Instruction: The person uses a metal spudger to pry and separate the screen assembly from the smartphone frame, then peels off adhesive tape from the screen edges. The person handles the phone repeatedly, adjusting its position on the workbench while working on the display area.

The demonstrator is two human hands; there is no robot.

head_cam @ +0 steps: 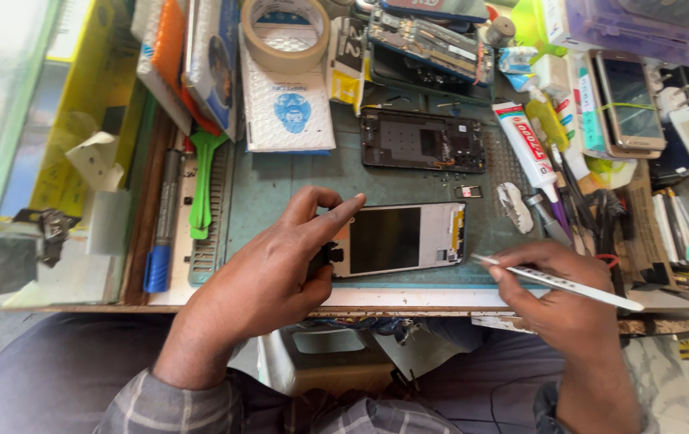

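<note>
green mat [296,181], phone screen [396,239] under left fingers [336,213]

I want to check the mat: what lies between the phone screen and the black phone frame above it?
Head view: only bare green mat between the screen and the frame.

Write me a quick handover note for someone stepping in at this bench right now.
Left hand: steadies the flat phone screen panel with dark glass and silver frame at its left end, on the green work mat.
Right hand: grips slim white-handled tweezers, tip just right of the panel, apart from it.
Black opened phone back frame lies above; white glue tube to its right.
Done: phone is apart. Left: panel work unfinished.
</note>
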